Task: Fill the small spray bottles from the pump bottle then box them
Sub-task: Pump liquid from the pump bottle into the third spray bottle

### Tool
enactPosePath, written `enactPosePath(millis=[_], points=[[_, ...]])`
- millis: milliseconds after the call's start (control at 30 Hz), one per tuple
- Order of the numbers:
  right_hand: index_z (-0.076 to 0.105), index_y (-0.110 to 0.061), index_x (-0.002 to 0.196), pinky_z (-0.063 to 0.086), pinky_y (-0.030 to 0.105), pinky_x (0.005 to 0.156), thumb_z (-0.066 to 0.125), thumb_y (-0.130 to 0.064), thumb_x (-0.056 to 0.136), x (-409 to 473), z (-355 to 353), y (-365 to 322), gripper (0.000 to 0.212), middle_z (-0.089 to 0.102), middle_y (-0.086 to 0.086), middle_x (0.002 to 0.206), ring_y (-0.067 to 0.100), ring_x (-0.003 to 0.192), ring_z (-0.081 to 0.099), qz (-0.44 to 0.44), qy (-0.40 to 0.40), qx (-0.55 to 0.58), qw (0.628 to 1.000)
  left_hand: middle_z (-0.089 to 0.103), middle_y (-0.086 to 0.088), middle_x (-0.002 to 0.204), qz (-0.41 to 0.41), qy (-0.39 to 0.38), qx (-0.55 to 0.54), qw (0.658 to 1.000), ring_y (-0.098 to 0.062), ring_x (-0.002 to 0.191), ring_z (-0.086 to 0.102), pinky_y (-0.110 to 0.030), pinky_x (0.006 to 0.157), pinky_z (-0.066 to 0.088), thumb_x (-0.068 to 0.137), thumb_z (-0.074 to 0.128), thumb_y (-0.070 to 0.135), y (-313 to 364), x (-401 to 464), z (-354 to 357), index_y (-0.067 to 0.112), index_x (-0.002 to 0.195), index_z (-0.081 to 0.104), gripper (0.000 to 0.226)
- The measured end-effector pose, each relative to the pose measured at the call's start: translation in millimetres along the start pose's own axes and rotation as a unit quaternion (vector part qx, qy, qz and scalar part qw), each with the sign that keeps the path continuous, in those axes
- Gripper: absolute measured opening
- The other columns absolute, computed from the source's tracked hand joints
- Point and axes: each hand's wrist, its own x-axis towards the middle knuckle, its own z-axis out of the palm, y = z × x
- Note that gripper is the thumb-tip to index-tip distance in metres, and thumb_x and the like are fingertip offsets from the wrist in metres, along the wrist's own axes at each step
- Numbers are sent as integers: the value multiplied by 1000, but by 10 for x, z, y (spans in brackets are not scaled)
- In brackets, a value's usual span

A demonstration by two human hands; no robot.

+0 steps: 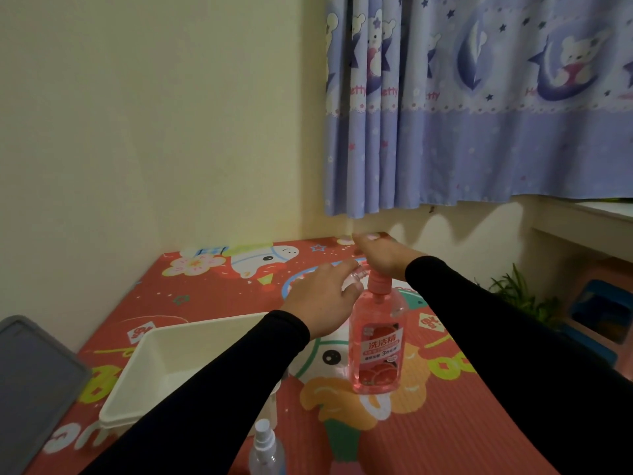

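The right hand (pixel 380 260) lies flat, palm down and fingers spread, on top of the pink pump bottle (pixel 376 341), ready to push the pump. The left hand (pixel 323 298) is just beside the pump's spout, curled around a small clear spray bottle (pixel 354 281) (most of it is hidden by the fingers, so I cannot tell how full it is). I think this is the filling step. Below the left arm sits a white plastic box (pixel 164 368), and it looks empty. Nearer the person, under that arm, stands another small spray bottle (pixel 265 450) with its cap on; it looks clear. So no bottle is boxed yet, and most of the job is left.
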Motion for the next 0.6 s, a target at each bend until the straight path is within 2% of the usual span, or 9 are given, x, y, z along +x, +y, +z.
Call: enactPosePath(millis=[67,167,233,333,433,500,600], points=[[37,-7,145,25,39,115,19,-37,105,24,-26,0,53,36,15,152,31,140,35,0,1,-20,1000,50,-9,133,3,-2,1,1000,-27,118,49,-43,97,41,99,36,44,12,-5,-34,33,143,36,45],[43,-13,144,24,46,117,14,-63,95,87,-99,0,76,39,13,152,29,139,37,18,20,-47,999,49,-7,135,19,8,-15,1000,-25,121,48,-36,96,39,101,37,41,58,10,-121,31,145,35,46],[49,-16,140,29,48,114,11,-70,90,136,-133,5,83,48,12,145,29,134,44,23,25,-60,998,50,-6,135,27,19,-18,999,-24,120,49,-34,94,38,101,37,41,89,7,-147,31,145,35,45],[51,-13,138,29,48,114,16,-71,88,148,-44,23,84,49,11,145,27,133,46,7,15,-12,1000,50,-8,132,19,8,-13,1000,-26,119,49,-41,97,41,100,36,42,52,-5,-104,33,144,34,45],[51,-13,136,31,48,114,25,-67,88,157,39,79,76,49,8,145,26,130,49,9,12,44,999,51,-8,130,10,-11,2,1000,-27,117,50,-46,98,42,99,36,43,7,-12,-77,34,142,35,44],[48,-13,140,29,48,115,23,-63,92,153,29,83,73,46,9,147,26,133,45,6,9,27,1000,52,-9,128,16,-11,1,1000,-27,114,52,-44,95,43,99,37,43,23,-16,-80,33,141,37,43],[45,-13,142,28,49,115,18,-72,84,139,-23,47,87,43,12,149,28,136,42,13,19,-10,1000,54,-7,129,24,-10,-7,1000,-25,114,52,-39,92,43,100,39,41,45,3,-129,31,141,39,42]])
